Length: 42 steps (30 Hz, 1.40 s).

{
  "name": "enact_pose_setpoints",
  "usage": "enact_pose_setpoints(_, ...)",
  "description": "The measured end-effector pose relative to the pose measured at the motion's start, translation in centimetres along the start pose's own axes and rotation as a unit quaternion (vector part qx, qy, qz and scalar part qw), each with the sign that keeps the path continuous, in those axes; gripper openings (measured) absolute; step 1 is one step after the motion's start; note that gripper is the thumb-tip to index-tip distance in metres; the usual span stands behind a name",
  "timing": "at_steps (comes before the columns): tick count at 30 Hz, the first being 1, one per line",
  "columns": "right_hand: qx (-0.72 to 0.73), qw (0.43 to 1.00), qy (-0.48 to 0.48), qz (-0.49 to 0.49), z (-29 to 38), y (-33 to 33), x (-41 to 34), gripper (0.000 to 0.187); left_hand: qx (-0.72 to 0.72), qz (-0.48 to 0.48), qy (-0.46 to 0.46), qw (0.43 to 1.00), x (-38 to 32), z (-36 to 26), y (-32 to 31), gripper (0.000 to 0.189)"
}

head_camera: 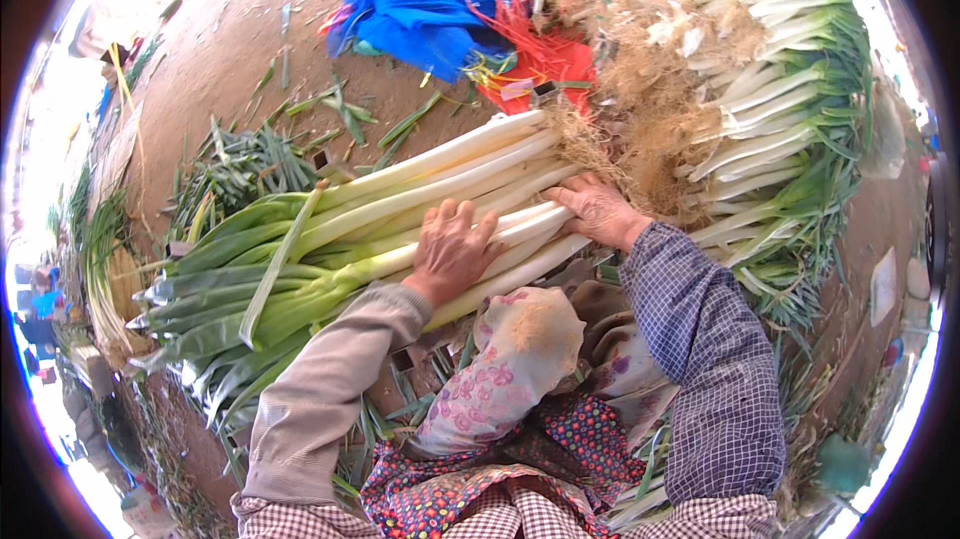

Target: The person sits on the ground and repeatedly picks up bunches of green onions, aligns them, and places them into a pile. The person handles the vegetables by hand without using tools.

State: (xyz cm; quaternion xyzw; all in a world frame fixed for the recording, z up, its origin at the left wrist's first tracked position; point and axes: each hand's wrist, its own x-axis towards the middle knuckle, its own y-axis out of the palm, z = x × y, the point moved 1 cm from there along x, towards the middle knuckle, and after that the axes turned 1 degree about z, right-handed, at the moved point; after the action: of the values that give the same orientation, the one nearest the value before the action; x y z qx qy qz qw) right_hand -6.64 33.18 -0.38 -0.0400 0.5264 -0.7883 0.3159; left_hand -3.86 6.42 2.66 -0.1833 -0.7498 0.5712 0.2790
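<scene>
A thick bundle of long green onions point(450, 171) lies slantwise before me, white stalks and roots to the right, green leaves to the left. My left hand point(456, 250) rests over the middle of the near stalks, palm down, fingers slightly apart. At the root end, my right hand point(596, 210) has its thumb and fingers about the end of a white stalk; part of that grip is hidden. One loose pale leaf point(281, 269) crosses the green part of the bundle. Below the stalks is my knee in flowered cloth point(517, 366).
Many more green onions point(780, 118) are heaped in a curved row at the right, beside a mass of trimmed roots point(637, 88). Blue netting point(427, 6) and red netting point(536, 51) lie beyond the bundle. Cut leaves point(240, 171) litter the dirt ground point(217, 51).
</scene>
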Motion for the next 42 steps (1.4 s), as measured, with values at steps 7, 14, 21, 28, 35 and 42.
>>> enact_pose_setpoints(7, 0.085, 0.993, 0.028, -0.078, 0.4, -2.1, -1.0, 0.054, -0.048, 0.031, -0.037, 0.998, 0.1, 0.1, 1.8, 0.046)
enact_pose_setpoints(14, -0.129, 0.985, -0.037, -0.105, 3.8, -2.6, -2.0, 0.026, -0.069, 0.118, -0.07, 0.988, 0.9, 1.4, 1.7, 0.054)
enact_pose_setpoints(21, -0.269, 0.954, -0.073, -0.107, 4.3, 0.4, -3.5, 0.027, -0.1, 0.186, -0.105, 0.972, 2.1, 2.0, 1.6, 0.062)
enact_pose_setpoints(28, -0.254, 0.966, 0.046, 0.006, 3.6, -0.9, -2.8, 0.051, -0.083, 0.138, -0.106, 0.981, 1.9, 1.4, 1.6, 0.057)
enact_pose_setpoints(35, -0.199, 0.979, 0.049, 0.024, 3.5, -1.4, -3.3, 0.047, -0.035, -0.048, 0.073, 0.996, 1.1, 0.4, 2.5, 0.037)
enact_pose_setpoints(42, -0.131, 0.991, 0.04, -0.002, 3.2, -2.1, -3.7, 0.042, -0.071, -0.036, 0.106, 0.991, 1.8, -1.5, 3.5, 0.012)
